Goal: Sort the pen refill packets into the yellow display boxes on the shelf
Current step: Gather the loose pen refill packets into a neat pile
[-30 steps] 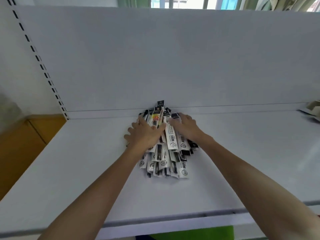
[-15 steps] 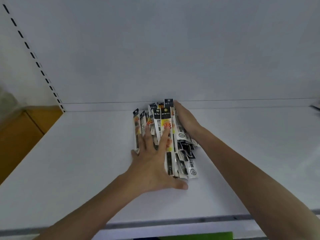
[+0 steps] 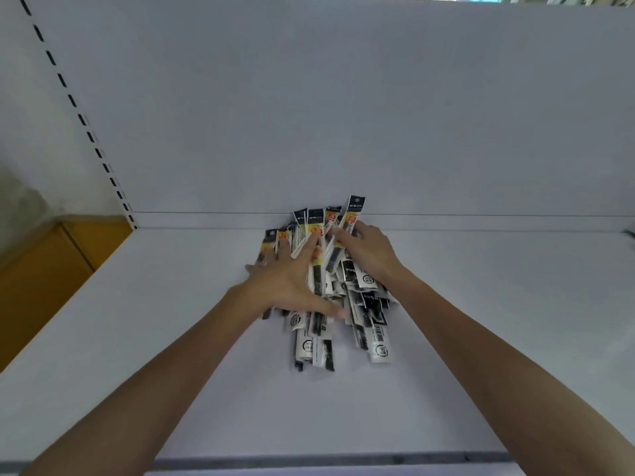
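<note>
Pile of long, narrow plastic pen refill packets (image 3: 377, 338), black & white w/ yellow-orange header cards, lies on the flat white shelf (image 3: 171, 338), roughly mid-width and pushed toward the back. The far ends of several pkts stick up against the plain white back panel (image 3: 343, 115); the near ends fan out loose toward the person, some overlapping at angles.

Both hands are on the pile, bare forearms reaching in from the front. The left hand (image 3: 292, 280) lies flat on the left side of the heap, fingers spread and straight, thumb stretched out to the right across the lower pkts, pressing rather than gripping. The right hand (image 3: 369, 255) sits on the upper right part of the heap, palm down, fingers laid nearly straight and pointing left over the header cards; its thumb is hidden, and nothing looks pinched. The fingertips of the two hands nearly meet near the top of the pile.

At far left a white slotted upright (image 3: 82, 121) w/ black slots runs down to the shelf's back corner, and beyond it sits an orange-brown cabinet (image 3: 41, 280).
</note>
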Action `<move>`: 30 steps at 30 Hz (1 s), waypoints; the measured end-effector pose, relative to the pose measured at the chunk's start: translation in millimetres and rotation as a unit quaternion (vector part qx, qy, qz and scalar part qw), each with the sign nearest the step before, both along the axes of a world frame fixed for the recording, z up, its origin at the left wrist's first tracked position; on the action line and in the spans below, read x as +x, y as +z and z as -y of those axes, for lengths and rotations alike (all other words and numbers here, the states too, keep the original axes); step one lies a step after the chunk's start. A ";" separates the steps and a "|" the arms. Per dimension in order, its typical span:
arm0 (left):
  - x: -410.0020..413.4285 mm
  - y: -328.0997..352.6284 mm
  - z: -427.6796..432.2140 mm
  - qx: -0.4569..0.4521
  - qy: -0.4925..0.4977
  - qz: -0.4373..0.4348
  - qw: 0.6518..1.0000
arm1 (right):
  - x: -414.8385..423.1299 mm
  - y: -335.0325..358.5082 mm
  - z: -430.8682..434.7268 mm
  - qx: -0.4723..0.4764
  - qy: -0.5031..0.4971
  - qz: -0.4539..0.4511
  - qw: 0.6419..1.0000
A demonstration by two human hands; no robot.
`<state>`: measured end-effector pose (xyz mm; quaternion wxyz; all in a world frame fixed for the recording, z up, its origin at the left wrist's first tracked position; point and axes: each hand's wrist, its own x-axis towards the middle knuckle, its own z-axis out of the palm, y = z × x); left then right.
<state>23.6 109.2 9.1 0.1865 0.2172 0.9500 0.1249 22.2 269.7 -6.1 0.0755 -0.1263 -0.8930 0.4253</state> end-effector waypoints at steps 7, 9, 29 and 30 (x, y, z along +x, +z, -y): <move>4.4 20.2 5.7 0.199 0.158 -0.167 0.953 | 8.3 11.0 -6.4 -0.074 -0.034 -0.056 0.995; 8.7 15.9 -1.2 0.195 0.133 -0.141 0.962 | 10.4 12.2 -3.4 -0.057 -0.056 -0.063 0.995; 12.7 14.9 8.0 0.231 0.096 -0.071 0.966 | 35.1 31.0 12.6 -0.055 -0.013 -0.037 0.998; 13.0 16.5 10.9 0.247 0.101 -0.063 0.962 | 35.2 31.7 14.0 -0.079 -0.027 -0.054 0.995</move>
